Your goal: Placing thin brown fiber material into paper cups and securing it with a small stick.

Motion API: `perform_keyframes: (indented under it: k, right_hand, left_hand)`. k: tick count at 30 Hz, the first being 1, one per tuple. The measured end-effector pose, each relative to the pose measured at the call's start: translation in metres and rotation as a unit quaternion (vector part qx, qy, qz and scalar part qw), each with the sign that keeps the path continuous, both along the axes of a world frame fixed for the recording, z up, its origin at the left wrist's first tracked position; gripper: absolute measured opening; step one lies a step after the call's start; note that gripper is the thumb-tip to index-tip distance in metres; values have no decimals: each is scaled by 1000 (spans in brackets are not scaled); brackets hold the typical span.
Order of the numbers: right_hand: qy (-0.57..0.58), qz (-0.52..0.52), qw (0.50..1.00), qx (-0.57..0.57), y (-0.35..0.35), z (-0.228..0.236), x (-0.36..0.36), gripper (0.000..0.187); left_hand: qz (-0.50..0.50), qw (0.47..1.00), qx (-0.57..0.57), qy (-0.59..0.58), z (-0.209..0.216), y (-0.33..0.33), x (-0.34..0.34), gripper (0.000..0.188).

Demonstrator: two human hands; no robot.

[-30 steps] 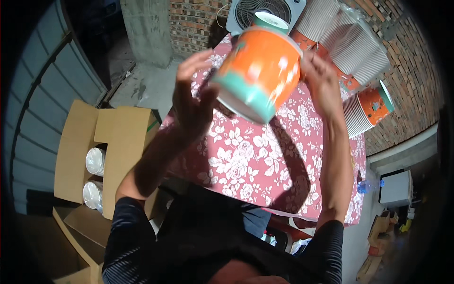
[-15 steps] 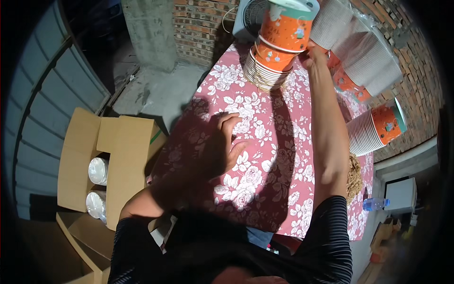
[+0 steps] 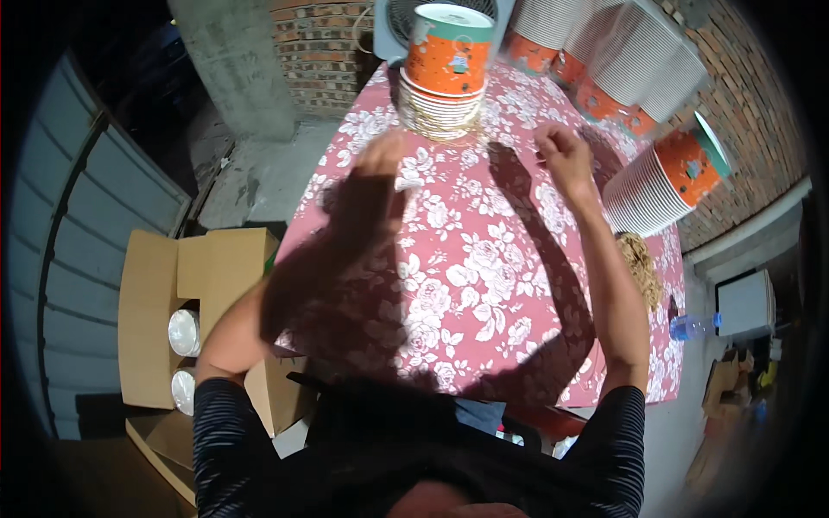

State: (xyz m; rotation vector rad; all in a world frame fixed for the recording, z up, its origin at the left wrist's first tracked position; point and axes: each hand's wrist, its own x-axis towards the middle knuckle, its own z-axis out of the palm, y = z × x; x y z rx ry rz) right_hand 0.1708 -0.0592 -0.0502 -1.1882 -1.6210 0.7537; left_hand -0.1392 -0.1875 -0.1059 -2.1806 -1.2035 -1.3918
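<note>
An upside-down stack of orange-and-green paper cups [image 3: 447, 65] stands at the table's far end. Strands of straw-coloured twine [image 3: 432, 123] circle its white rims. My left hand [image 3: 380, 177], mostly in shadow, hovers just nearer me than this stack, fingers stretched out and empty. To the right of the stack, apart from it, my right hand [image 3: 566, 157] is raised over the table with loosely bent fingers and nothing visible in them. A second stack of the same cups [image 3: 661, 177] leans at the right edge, beyond my right forearm.
Plastic-wrapped cup stacks [image 3: 626, 65] line the far right side by the brick wall. A bundle of twine [image 3: 641, 268] and a water bottle [image 3: 695, 326] lie at the right. A fan [image 3: 393, 30] stands behind the table [image 3: 484, 285]. Left is an open carton [image 3: 147, 319] with white-wrapped rolls.
My right hand has left the twine-wrapped stack and come nearer me. That stack looks shorter, its second orange band now out of sight. My left hand has moved toward it, fingers straighter.
</note>
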Motion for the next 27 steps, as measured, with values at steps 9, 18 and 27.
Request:
perform_keyframes:
  k: [9, 18, 27]
  right_hand:
    - [-505, -269, 714, 404, 5, 162, 238, 32]
    - [-505, -270, 804, 161, -3, 186, 258, 22]
    - [-362, -308, 855, 208, -9, 191, 262, 17]
  left_hand:
    - [-172, 974, -136, 47, 74, 60, 169, 43]
    - [-261, 957, -44, 117, 80, 101, 356, 26]
    - [-201, 959, 56, 192, 77, 120, 417, 7]
